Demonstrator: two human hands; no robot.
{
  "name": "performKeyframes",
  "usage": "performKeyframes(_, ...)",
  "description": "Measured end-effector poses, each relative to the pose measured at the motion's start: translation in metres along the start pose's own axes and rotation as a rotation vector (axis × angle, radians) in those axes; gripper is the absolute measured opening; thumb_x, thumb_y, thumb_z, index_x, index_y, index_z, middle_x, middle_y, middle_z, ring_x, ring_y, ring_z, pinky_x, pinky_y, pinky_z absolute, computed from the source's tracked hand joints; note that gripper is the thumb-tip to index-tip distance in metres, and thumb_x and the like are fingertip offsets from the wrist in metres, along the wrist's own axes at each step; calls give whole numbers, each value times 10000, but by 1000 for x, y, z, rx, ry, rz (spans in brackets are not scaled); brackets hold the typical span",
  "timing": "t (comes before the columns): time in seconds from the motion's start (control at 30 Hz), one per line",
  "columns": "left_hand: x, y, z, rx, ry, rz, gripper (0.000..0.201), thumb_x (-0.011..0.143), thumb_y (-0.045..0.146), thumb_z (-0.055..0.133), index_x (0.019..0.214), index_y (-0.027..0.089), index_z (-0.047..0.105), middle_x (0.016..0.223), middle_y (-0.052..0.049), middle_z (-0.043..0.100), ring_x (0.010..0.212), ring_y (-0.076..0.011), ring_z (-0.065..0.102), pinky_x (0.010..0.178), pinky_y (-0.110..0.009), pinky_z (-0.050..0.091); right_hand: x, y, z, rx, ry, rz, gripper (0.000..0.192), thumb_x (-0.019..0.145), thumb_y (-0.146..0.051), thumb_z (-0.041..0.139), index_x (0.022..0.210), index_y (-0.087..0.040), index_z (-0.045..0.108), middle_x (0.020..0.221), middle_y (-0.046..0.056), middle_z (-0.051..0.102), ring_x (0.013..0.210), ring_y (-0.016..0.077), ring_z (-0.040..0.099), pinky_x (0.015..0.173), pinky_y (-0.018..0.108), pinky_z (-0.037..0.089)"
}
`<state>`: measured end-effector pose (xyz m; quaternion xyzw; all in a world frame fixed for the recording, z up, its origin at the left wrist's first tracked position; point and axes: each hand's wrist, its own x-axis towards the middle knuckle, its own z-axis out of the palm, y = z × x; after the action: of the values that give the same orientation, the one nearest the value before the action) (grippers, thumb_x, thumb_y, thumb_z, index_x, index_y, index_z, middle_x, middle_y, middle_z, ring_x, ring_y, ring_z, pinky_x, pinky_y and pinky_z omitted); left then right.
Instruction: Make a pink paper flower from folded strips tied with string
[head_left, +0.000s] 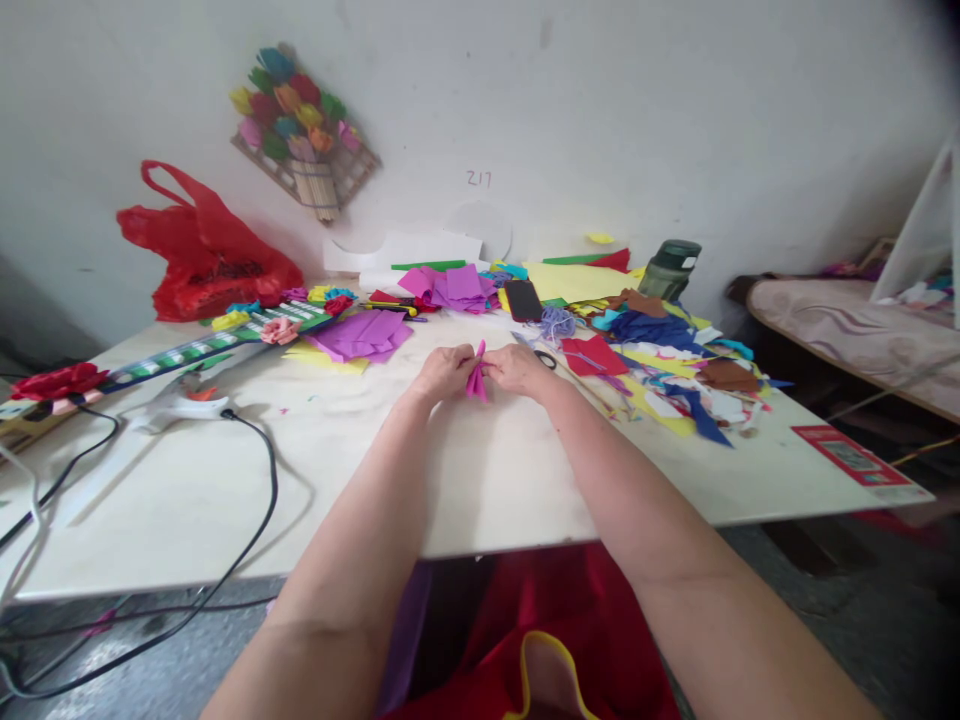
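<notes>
Between my hands, over the middle of the white table point(495, 480), a small piece of magenta crepe paper point(477, 380) is bunched, flaring out below and ending in a narrow tip on top. My left hand point(448, 372) pinches it from the left. Opposite, the fingers of my right hand point(517, 370) close on its right side. Behind and to the left of my hands lie purple paper sheets point(364, 335). Just right of my right hand are scissors point(546, 360), partly hidden, and a red paper piece point(592, 356).
A hot glue gun point(184, 402) with a black cable point(270, 470) occupies the left side. Further back are a red plastic bag point(210, 260), a phone point(523, 300) and a green bottle point(670, 268). Coloured paper scraps point(690, 375) cover the right. Paper flowers point(64, 380) edge the left.
</notes>
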<state>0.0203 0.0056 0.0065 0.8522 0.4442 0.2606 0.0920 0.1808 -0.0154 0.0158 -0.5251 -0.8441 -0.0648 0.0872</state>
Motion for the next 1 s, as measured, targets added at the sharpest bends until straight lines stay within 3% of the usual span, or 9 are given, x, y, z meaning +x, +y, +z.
performKeyframes(0.23,-1,1,-1,62,54,-1,286,855,357,363,677,200,522,652,-43,592,647,-169,542,602,-254,320,2,3,1,116,42,38,291,837,-295,408,888,-169,665,826,80,676,731,161,574,636,245,334)
performKeyframes(0.43,-1,2,0,17,57,-22,274,845,346,381,645,199,497,606,-27,557,607,-155,507,595,-253,313,2,4,3,345,74,41,236,793,-258,456,783,-144,662,690,35,633,615,116,497,603,224,337)
performKeyframes(0.63,-4,5,-3,-229,-31,-47,270,803,332,424,577,184,441,549,11,473,552,-117,424,563,-241,321,-1,10,9,756,-75,114,220,748,-286,454,764,-130,608,528,-46,468,482,74,418,528,213,368)
performKeyframes(0.8,-6,0,-6,-506,-138,-92,305,785,414,448,598,173,463,528,22,456,509,-102,417,524,-236,348,-2,13,5,925,-141,85,184,728,-304,461,675,-137,517,499,-70,388,442,55,395,458,185,355)
performKeyframes(1.0,-6,-3,-6,-714,-131,-75,314,762,434,504,604,167,453,525,27,425,499,-87,407,527,-233,392,-5,13,-3,1072,-186,9,319,718,-435,534,610,-147,453,495,-77,361,431,45,368,461,200,388)
